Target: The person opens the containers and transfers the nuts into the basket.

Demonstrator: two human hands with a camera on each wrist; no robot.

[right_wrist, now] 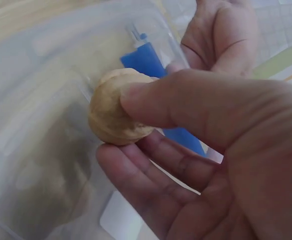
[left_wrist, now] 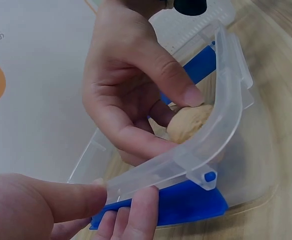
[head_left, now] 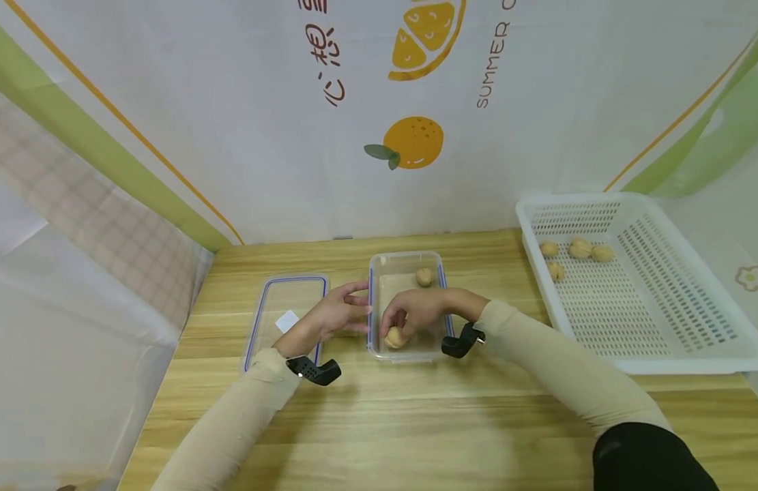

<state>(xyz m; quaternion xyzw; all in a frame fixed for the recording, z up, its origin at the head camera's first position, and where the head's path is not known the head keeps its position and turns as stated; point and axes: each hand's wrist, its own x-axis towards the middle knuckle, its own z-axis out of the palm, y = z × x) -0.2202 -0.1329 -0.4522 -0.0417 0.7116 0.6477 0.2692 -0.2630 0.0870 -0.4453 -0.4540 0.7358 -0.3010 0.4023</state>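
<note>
In the head view, a clear plastic container (head_left: pixel 406 258) with blue latches stands in the middle of the table. My right hand (head_left: pixel 418 307) reaches inside it. Thumb and fingers pinch a walnut (right_wrist: pixel 118 107) near the container's front left corner. A second walnut (head_left: pixel 424 276) lies by the back right corner. At the left wall is my left hand (head_left: pixel 342 308), its fingers spread and fairly straight. In the left wrist view its thumb meets the rim, while fingertips (left_wrist: pixel 143 212) rest against the blue latch (left_wrist: pixel 188 205).
The container's clear lid (head_left: pixel 293 290) with a blue seal lies to the left, partly under my left wrist, with a white square (head_left: pixel 286 320) showing on it. A white perforated basket (head_left: pixel 636 320) at the right holds several walnuts (head_left: pixel 580 247). A printed curtain (head_left: pixel 231 102) rises behind the table.
</note>
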